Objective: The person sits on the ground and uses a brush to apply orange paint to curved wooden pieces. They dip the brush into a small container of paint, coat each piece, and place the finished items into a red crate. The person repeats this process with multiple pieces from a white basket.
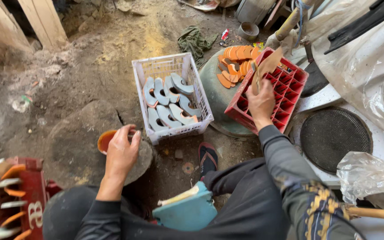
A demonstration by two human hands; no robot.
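My left hand (122, 153) rests on the rim of a small round tin of orange-red paint (106, 140) that sits on a stone. My right hand (261, 103) reaches forward and holds a torn piece of brown cardboard (266, 66) over a red plastic crate (285, 95) with square compartments. Between the two hands stands a white plastic basket (163, 69) holding several grey curved pieces (170, 104). Beyond the red crate lies a heap of orange curved pieces (236, 62) on a round green basin.
Another red crate (16, 200) with orange and grey pieces is at bottom left. A blue stool (187, 211), a sandalled foot (207, 158), a round black mesh disc (334, 133) and clear plastic sheeting (370, 71) lie to the right. Dirt ground and wooden planks are behind.
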